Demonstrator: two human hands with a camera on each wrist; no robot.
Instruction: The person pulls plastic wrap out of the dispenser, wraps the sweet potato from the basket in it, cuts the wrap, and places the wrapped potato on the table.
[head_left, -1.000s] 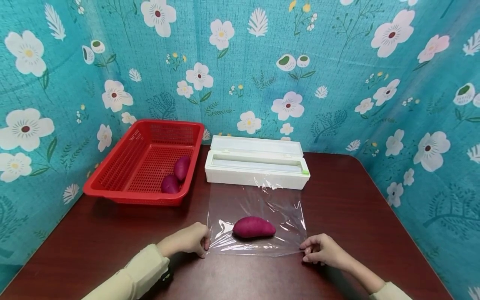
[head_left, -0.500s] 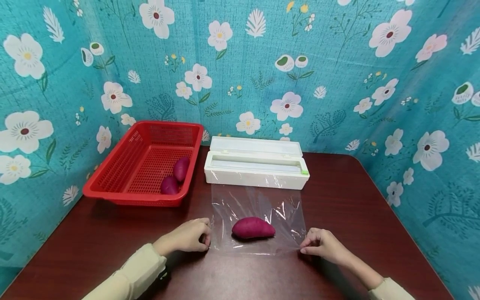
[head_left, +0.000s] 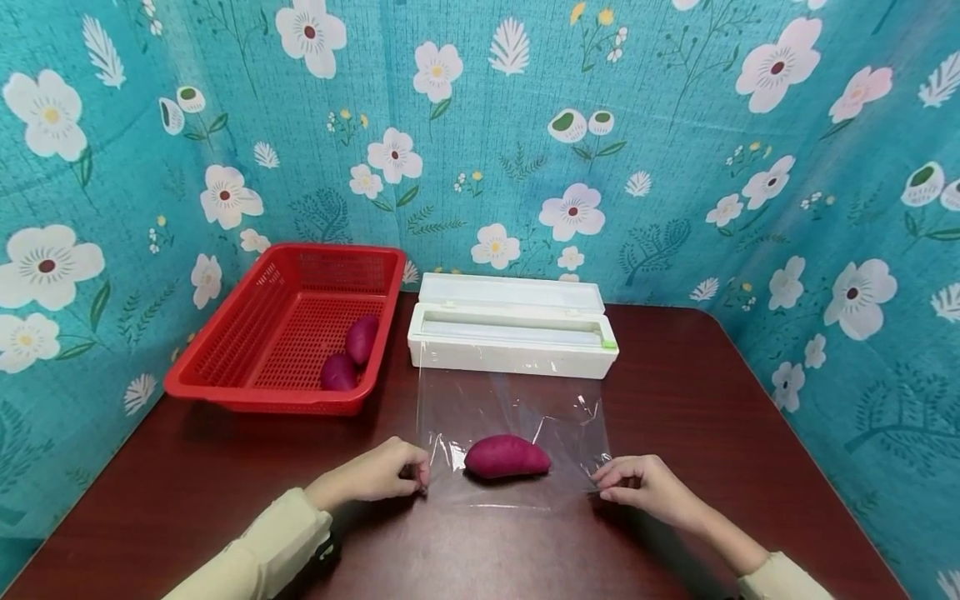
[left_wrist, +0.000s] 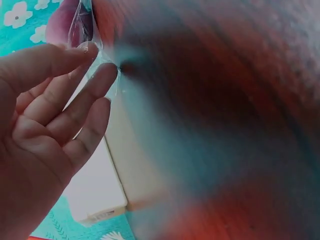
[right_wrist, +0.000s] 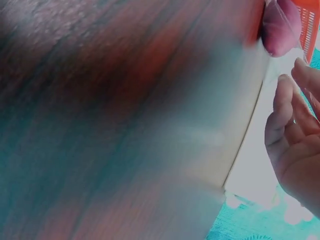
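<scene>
Near-left corner of the clear film [head_left: 487,408] is pinched between thumb and fingertips of the left hand [head_left: 381,473]; near-right corner is pinched likewise by the right hand [head_left: 651,490]. Purple sweet potato [head_left: 507,457] is laid lengthwise across the film, between the hands, touched by neither. Film is creased around it, its far end run up to the white box [head_left: 513,357], whose lid [head_left: 512,292] is tipped back. Green tab [head_left: 610,344] is seen at the box's right end. Two more sweet potatoes [head_left: 361,340] are held in the red basket [head_left: 262,395], far left on the dark table [head_left: 487,558]. Blue floral curtain [head_left: 465,150] is hung behind.
</scene>
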